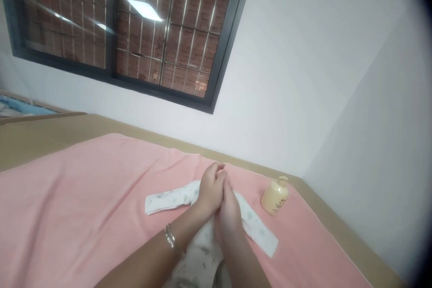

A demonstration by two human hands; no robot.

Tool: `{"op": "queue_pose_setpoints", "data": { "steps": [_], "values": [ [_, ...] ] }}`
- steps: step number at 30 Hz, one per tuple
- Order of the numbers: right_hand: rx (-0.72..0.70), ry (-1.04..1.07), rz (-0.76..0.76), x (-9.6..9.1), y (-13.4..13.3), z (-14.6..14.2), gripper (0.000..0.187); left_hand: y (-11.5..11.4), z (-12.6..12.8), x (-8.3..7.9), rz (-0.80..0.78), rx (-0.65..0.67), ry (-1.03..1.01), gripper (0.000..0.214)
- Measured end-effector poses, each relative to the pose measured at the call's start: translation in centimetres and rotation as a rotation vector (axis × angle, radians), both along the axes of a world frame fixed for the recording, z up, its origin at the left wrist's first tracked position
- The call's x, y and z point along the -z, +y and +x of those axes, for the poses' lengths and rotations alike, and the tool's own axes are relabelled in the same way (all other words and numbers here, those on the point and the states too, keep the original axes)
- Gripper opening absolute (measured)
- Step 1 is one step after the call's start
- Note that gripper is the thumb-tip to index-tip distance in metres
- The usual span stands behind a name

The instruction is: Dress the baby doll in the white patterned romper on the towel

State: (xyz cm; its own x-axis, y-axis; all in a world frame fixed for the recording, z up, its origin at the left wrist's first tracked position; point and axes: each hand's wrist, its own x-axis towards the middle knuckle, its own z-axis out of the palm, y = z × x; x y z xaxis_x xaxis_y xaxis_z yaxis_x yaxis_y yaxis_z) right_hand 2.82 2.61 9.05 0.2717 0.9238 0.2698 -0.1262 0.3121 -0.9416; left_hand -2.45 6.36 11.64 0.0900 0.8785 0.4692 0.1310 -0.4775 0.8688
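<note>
My left hand and my right hand are pressed together palm to palm above a white printed garment spread on a pink cloth. The left hand's fingers curl over the right hand's fingers. Nothing shows between the palms. A bracelet sits on my left wrist. The garment's two sleeves stretch out to the left and to the right of my hands, and its body lies under my forearms. A small yellow bottle stands to the right of my hands.
The pink cloth covers a tan surface that meets white walls at the back and right. A dark-framed barred window is in the back wall. Some blue fabric lies at the far left.
</note>
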Motion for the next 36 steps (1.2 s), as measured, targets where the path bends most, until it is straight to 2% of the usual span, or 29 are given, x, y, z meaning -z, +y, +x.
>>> {"op": "queue_pose_setpoints", "data": {
  "steps": [3,5,7,9,12,14,17,21,24,29,32,36],
  "values": [
    [0.097,-0.351,-0.106,1.6,2.2,1.9,0.056,2.4,0.4,2.6,-0.025,-0.136,0.436,0.036],
    [0.207,-0.718,-0.136,2.9,3.6,3.5,0.053,3.7,0.6,4.3,-0.076,-0.282,0.746,0.043],
    [0.291,-1.047,-0.223,4.2,4.7,5.4,0.049,4.5,0.7,5.5,-0.134,-0.336,0.909,0.052],
    [0.312,-1.19,-0.328,5.1,5.5,7.2,0.052,4.5,0.8,6.0,-0.163,-0.321,0.969,0.059],
    [0.266,-1.252,-0.464,5.6,5.9,9.0,0.059,3.6,1.0,5.7,-0.158,-0.328,1.034,0.063],
    [0.249,-1.278,-0.491,5.3,5.6,9.1,0.059,3.2,1.1,5.3,-0.152,-0.354,1.087,0.062],
    [0.237,-1.331,-0.381,4.1,4.7,7.9,0.048,3.7,0.7,5.1,-0.152,-0.33,1.089,0.059],
    [0.257,-1.36,-0.225,3.0,3.9,5.8,0.034,5.6,-0.7,5.2,-0.257,-0.202,0.949,0.065],
    [0.252,-1.321,-0.275,3.0,3.8,5.5,0.04,5.9,-1.2,5.2,-0.291,-0.162,0.93,0.067],
    [0.214,-1.286,-0.34,3.5,4.5,6.5,0.056,3.8,-0.2,4.6,-0.126,-0.257,1.07,0.058],
    [0.186,-1.31,-0.366,3.5,5.1,6.8,0.058,2.9,0.2,4.4,-0.11,-0.259,1.133,0.056],
    [0.152,-1.348,-0.369,3.4,5.6,6.8,0.055,3.6,0.0,4.8,-0.139,-0.272,1.098,0.058]
  ]
}}
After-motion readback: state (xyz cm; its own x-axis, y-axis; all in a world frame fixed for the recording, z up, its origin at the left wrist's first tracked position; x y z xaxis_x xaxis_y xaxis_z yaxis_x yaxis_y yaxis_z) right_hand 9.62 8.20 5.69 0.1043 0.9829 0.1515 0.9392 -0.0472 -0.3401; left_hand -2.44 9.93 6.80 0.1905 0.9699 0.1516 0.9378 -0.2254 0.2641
